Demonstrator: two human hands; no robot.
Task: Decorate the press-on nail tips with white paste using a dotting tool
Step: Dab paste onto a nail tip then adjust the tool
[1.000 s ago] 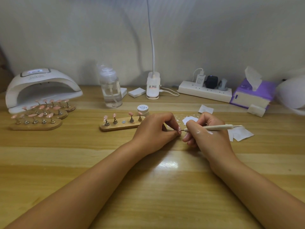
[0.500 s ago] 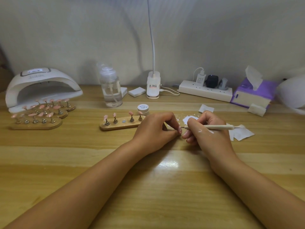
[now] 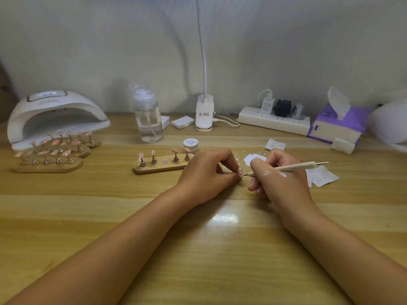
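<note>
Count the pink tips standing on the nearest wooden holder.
4 on the wooden holder, left to right: first tip, second tip, then an empty slot, third tip, fourth tip. The left hand hides its right end; more possible.

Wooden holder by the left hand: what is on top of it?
Four small metal stands, each bearing a pink nail tip, and one bare round disc between them. The left hand covers the holder's right end.

A home nail-art desk; curing lamp (image 3: 55,115), tip stands (image 3: 49,166), power strip (image 3: 274,123), tissue pack (image 3: 337,126).
</note>
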